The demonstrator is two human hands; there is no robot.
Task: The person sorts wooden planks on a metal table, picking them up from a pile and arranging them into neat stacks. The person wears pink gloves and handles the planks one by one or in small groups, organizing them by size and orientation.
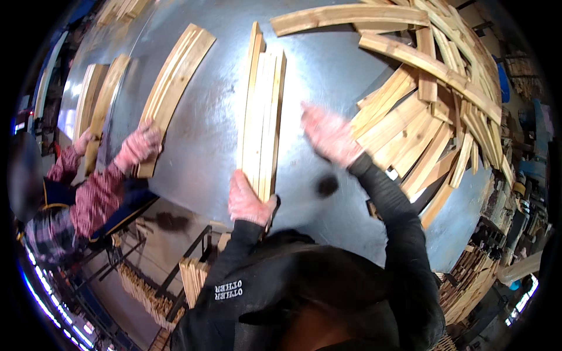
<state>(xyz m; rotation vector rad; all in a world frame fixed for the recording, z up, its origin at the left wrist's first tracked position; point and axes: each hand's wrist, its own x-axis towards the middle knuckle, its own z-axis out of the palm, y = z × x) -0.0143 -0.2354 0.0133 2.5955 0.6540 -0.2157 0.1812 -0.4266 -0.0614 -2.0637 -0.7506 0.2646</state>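
In front of me a small bundle of long, pale wooden strips (266,117) lies on the grey metal table, pointing away from me. My left hand (249,198), in a pinkish glove, grips the bundle's near end, thumb on its right side. One strip at the left edge juts out past the far ends of the others. Right of the bundle, my right hand (329,133) is over the table, gloved alike and blurred by motion. Its fingers stretch forward with nothing in them. Closest to it is a big, loose heap of wooden slats (404,131).
The metal table (216,111) spreads across the view. On the left, a co-worker's gloved hand (139,146) holds a wooden bundle (178,79); their other hand (84,142) touches another plank (107,105). More stacked wood (468,286) stands below the table at right.
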